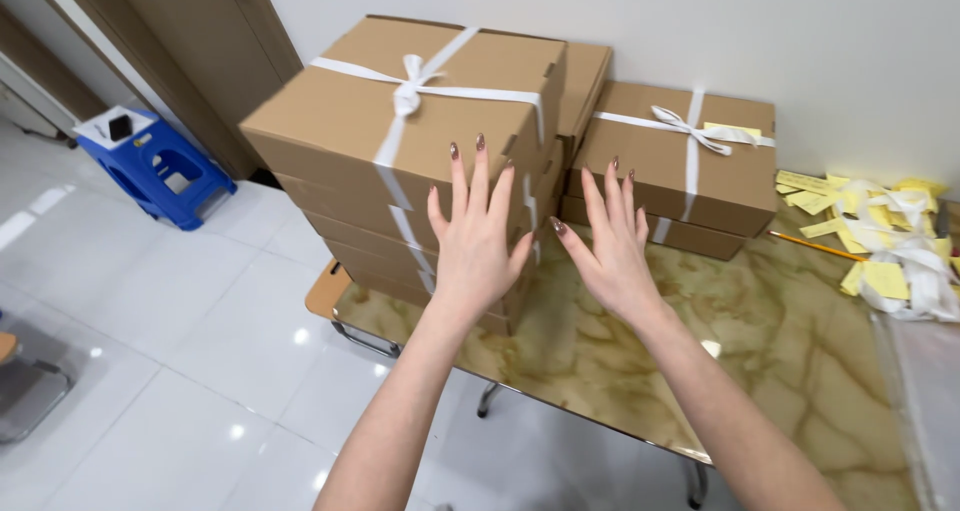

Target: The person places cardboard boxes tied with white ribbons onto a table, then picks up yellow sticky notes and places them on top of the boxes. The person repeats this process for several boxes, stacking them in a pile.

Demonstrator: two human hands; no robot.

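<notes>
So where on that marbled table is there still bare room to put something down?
The table is bare in front of the short box stack, between the tall box stack and the yellow slips with ribbon. Both box stacks crowd the back; the right hand hovers there.

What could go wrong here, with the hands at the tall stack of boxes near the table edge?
1. The tall stack of boxes stands at the corner of the marble-pattern table, and its top box looks tilted; a push from the left hand might tip it to the floor.
2. The right hand is open beside the lower stack; neither hand grips anything, so a sliding box would probably not be caught.
</notes>
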